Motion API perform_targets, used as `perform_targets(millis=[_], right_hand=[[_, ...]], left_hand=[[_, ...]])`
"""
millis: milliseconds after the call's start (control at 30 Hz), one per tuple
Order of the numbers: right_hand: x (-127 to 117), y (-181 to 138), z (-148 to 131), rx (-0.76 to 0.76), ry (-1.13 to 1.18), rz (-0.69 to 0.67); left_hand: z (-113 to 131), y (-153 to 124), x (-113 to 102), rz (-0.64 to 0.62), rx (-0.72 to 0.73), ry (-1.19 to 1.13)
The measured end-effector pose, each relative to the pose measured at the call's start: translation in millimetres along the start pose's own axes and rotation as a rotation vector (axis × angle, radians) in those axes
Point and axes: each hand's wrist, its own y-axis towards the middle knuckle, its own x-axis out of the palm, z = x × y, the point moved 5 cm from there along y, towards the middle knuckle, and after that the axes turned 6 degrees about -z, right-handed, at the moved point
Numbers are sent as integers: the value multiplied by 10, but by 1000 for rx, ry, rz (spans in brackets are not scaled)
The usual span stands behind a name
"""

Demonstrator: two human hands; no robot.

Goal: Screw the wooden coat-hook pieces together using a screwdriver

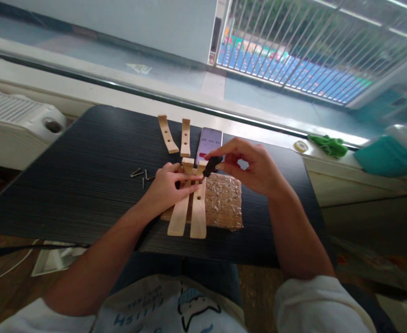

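Two pale curved wooden pieces lie side by side, a left piece (178,217) and a right piece (198,219) with a hole in it. Under them is a brown block wrapped in clear tape (224,201). My left hand (169,182) is across the wooden pieces, gripping them, with its fingers beside the screwdriver's tip. Between the thumb and fingers of my right hand (248,164) is a black-handled screwdriver (212,165), tilted, its tip down at the right piece. Whether a screw sits under the tip is too small to tell.
Several loose screws (143,175) lie left of my left hand. Farther back are two more curved wooden pieces (167,134) (186,138) and a phone (208,141) on the dark table (85,175). A tape roll (301,146) and green cloth (328,145) rest on the windowsill.
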Motion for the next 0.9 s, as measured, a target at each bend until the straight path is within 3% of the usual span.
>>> perform_targets(millis=[900], right_hand=[[28, 50, 29, 58, 68, 156]], left_hand=[[-15, -2, 4, 11, -9, 23]])
